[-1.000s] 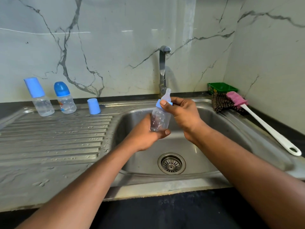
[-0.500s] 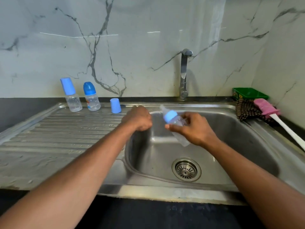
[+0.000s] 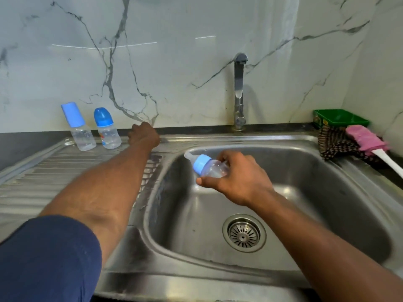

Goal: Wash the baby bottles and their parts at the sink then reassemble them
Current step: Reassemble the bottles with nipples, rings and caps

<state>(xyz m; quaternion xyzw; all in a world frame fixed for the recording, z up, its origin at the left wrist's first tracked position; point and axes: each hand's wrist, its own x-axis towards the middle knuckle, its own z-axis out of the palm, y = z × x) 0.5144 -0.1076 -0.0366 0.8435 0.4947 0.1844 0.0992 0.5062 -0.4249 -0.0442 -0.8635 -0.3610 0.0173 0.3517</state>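
Observation:
My right hand (image 3: 236,173) grips a clear baby bottle (image 3: 212,167) over the sink basin (image 3: 305,192). The bottle is tilted, with its blue ring and clear teat pointing up and left. My left hand (image 3: 144,136) is stretched out to the back of the draining board (image 3: 54,175), covering the spot where the loose blue cap stood. The cap is hidden behind the hand, and its fingers curl away from me, so I cannot tell if they hold it. Two capped bottles, one with a light blue cap (image 3: 79,127) and one with a darker blue cap (image 3: 106,128), stand upright left of that hand.
The tap (image 3: 239,90) rises behind the basin with no water running. The drain strainer (image 3: 244,233) sits in the basin floor. At the right rim lie a green tray (image 3: 340,118), a dark checked cloth (image 3: 335,142) and a pink bottle brush (image 3: 368,140) with a white handle.
My left hand let go of the bottle and reached left and back to the loose cap's spot. My right hand tilted the bottle and lowered it slightly over the basin.

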